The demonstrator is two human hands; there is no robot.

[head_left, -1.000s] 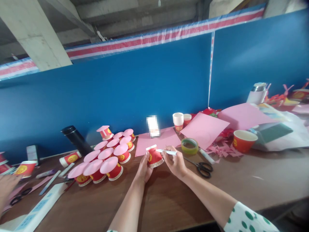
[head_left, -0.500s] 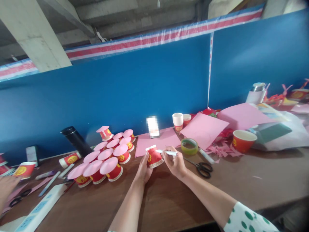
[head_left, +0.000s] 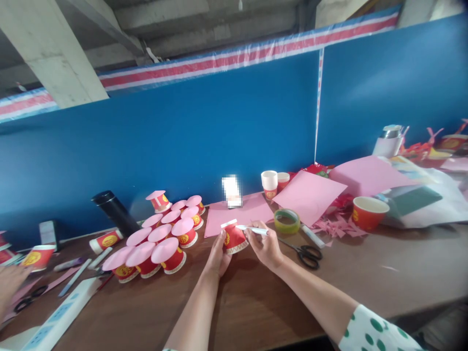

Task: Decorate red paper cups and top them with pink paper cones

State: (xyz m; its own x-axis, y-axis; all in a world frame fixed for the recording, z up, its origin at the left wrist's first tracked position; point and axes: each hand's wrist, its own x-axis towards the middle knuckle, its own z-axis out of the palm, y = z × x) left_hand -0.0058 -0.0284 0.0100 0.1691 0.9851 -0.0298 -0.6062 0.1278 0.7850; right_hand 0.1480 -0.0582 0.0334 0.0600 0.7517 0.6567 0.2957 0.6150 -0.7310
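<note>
My left hand (head_left: 219, 256) is wrapped round a red paper cup (head_left: 236, 238), which is upside down with a zigzag line along its lower rim. In my right hand (head_left: 267, 247) is a white pen (head_left: 256, 230), its tip at the upper side of the cup. My right fingers also come close to the cup's right side. Left of my hands stand several red cups topped with pink paper discs (head_left: 164, 251). Pink paper (head_left: 239, 214) lies behind the held cup.
Black scissors (head_left: 309, 256), a green tape roll (head_left: 287, 222) and a glue stick (head_left: 312, 236) lie to the right. An open red cup (head_left: 369, 213) stands beyond them. A black bottle (head_left: 115, 212) and a white power strip (head_left: 60, 317) are on the left, near another person's hand (head_left: 12, 282).
</note>
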